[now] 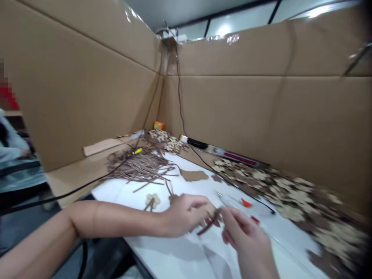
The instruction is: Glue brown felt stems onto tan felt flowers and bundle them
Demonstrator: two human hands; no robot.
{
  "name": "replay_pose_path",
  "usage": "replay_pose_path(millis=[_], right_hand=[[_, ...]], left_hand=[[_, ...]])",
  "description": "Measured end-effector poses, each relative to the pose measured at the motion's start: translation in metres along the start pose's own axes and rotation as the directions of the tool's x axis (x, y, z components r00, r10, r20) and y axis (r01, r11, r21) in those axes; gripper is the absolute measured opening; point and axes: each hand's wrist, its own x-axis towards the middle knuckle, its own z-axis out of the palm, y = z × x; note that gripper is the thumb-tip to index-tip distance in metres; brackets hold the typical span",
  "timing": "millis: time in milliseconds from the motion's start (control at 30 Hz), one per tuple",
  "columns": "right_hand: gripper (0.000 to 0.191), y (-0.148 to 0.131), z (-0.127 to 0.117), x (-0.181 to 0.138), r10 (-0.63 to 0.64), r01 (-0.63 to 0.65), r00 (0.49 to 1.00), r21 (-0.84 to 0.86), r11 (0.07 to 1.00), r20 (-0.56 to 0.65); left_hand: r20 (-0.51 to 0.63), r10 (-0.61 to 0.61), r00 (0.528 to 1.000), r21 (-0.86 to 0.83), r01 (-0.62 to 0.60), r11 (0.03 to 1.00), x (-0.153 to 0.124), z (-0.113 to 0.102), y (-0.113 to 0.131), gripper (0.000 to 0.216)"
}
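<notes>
Left hand [186, 215] and right hand [245, 238] pinch one brown strip [208, 226], fingers curled. Bare white sheet [122, 192] surrounds them. The stick pile [139, 166] lies well apart.

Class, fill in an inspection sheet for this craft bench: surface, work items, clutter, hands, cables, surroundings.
Surface: white sheet over a brown tabletop.
Job's things: thin dark brown strip, between both hands.
Clutter: heap of brown strips; pale wooden flower cutouts; small orange piece.
Hands: left hand and right hand both pinch the strip.
Cables: black cable crosses the table; second cable climbs the corner.
Surroundings: cardboard walls; another person's pale sleeve at left.
</notes>
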Motion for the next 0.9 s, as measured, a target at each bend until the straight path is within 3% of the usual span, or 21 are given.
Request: replay_pose_path(millis=[267,667,900], right_hand=[[0.038,-0.005,0.007,-0.002,0.002,-0.006,0.998,0.062,0.998,0.058],[0.037,-0.006,0.009,-0.004,0.019,-0.025,0.999,0.104,0.994,0.051],[0.034,-0.002,0.010,-0.005,0.054,-0.061,0.997,0.162,0.985,0.048]], left_hand=[[0.091,0.005,0.996,-0.116,0.006,0.993,0.002,-0.002,-0.004,0.031],[0.039,-0.001,0.999,-0.062,0.003,0.998,0.006,-0.001,-0.007,0.042],[0.028,-0.037,0.999,-0.147,0.040,0.988,0.008,0.000,-0.017,0.040]])
